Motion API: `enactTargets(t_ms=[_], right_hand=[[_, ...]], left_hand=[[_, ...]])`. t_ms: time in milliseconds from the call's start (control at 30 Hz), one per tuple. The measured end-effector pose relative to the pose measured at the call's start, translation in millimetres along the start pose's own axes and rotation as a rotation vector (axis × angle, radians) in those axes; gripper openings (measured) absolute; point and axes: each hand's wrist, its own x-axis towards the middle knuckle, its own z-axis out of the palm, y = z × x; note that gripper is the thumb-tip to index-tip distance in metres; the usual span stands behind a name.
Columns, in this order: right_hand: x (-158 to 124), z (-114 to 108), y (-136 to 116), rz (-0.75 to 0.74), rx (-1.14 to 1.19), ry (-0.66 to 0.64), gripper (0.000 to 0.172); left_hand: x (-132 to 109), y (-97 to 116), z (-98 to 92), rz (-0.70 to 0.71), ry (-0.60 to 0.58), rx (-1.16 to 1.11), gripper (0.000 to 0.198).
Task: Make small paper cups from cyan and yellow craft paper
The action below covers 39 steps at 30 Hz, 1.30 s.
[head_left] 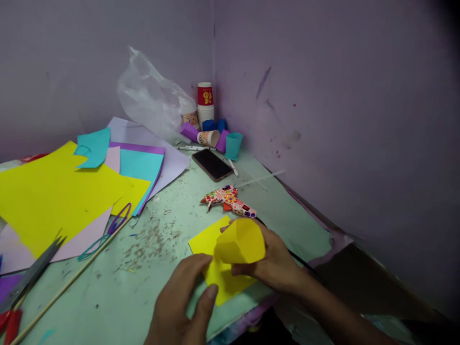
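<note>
My right hand (276, 266) is wrapped round a yellow paper cup (240, 242), which lies tilted with its wide end toward me. Beneath it a yellow paper sheet (230, 285) rests flat on the table near the front edge. My left hand (183, 297) is at the sheet's left side, thumb and index finger apart with nothing between them. Whether its fingertips touch the sheet, I cannot tell. Just beyond both hands lies a flower-patterned glue gun (228, 199) with a clear glue stick (260, 178) in its back end.
Coloured paper sheets (61, 191) spread over the left side, with scissors (32, 275) and a thin wooden stick (72, 280) nearer me. A phone (212, 164), a teal cup (233, 145), stacked paper cups (205, 103) and a plastic bag (154, 96) stand or lie toward the wall corner.
</note>
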Motion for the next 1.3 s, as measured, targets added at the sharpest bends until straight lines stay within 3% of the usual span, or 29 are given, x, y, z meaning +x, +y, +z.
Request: enactTargets(t_ms=[67,167,233,333,500,567,667,733,767,867,1000,1067,1167,1300], right_hand=[[-2,2,-6,-0.003,0.104,0.033,0.062],[-2,9,-6,-0.053,0.206,0.024,0.064],[0,16,3,0.003,0.285,0.025,0.061],[1,29,22,0.115,0.394,0.049,0.059],[-3,51,36,0.179,0.478,-0.034,0.051],[-4,50,31,0.139,0.457,-0.057,0.063],[-7,30,13,-0.029,0.363,0.118,0.083],[-11,12,-4,0.005,0.167,0.213,0.058],[-13,4,-12,0.057,0.09,0.174,0.048],[-21,-6,-29,0.213,-0.037,0.021,0.05],[-26,11,-29,0.223,0.152,0.159,0.067],[-27,22,-24,0.244,0.296,0.129,0.069],[-31,33,-18,0.276,0.356,0.034,0.062],[-34,41,-12,0.228,0.315,0.07,0.046]], left_hand=[[6,-1,-3.1,-0.209,-0.031,-0.301,0.031],[13,0,-3.8,-0.333,-0.093,-0.724,0.045],[15,4,-2.8,-0.387,-0.091,-0.862,0.051],[17,11,-3.0,-0.442,-0.046,-0.931,0.043],[24,12,-10.6,-0.298,0.127,-0.602,0.015],[25,8,-15.3,-0.237,0.201,-0.499,0.006],[24,1,-21.9,-0.129,0.282,-0.391,0.011],[22,-1,-24.5,-0.039,0.308,-0.331,0.01],[21,-1,-25.0,0.001,0.309,-0.308,0.01],[20,3,-24.7,0.069,0.307,-0.253,0.009],[21,6,-24.2,0.032,0.302,-0.19,0.015],[22,6,-23.4,0.002,0.26,-0.173,0.017],[23,9,-20.4,-0.012,0.167,-0.173,0.019],[23,16,-16.3,0.009,0.064,-0.185,0.019]])
